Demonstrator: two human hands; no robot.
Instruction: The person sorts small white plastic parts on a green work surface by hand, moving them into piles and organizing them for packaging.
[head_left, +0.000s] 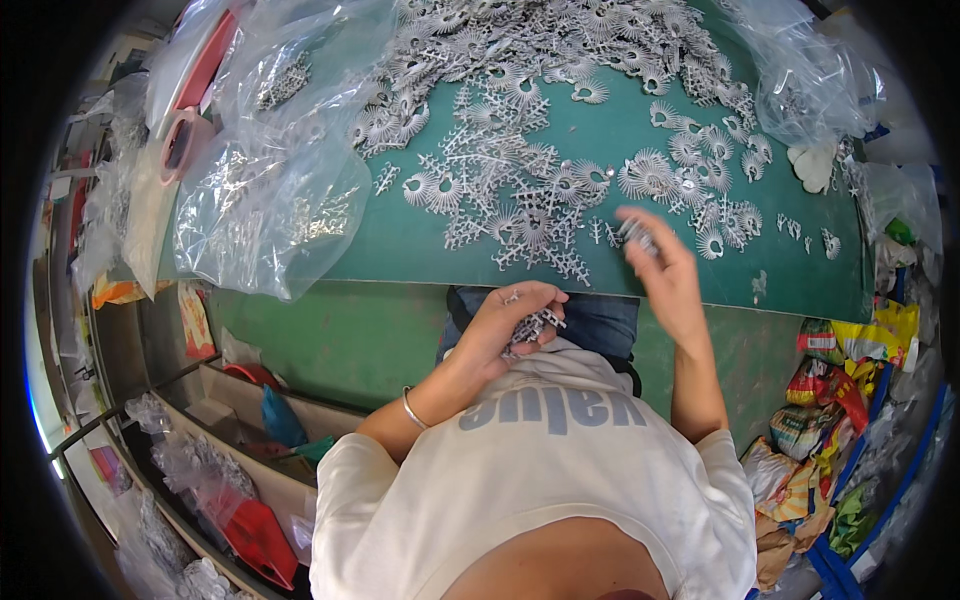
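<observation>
Two bare hands working at a green table [400, 250] strewn with grey branched and fan-shaped pieces. Left hand [498, 322] is curled around a small bunch of grey pieces [534, 325], just off the near edge, in front of the shirt [540, 440]. Right hand [668, 275] is over the edge, fingers bent; grey shows between thumb and fingers, but motion blur means I cannot tell whether it's gripped or lying behind. Loose stock sits in a middle pile [500, 195], a right-hand cluster [690, 180] and a big heap [560, 35] at the back.

Step, my judgement: sorting or gathering small pieces by hand, left keeping the bunch. Next move probably calls for a light thumb-and-finger pinch by the right (thin prongs look ready to snag), with the left staying closed.

Hard to make out: the count in the left hand, mostly covered by fingers; single shapes in the tangled pile; contents of the clear bag [270, 215], lost in glare; the heap's far side, cut off at the top.
</observation>
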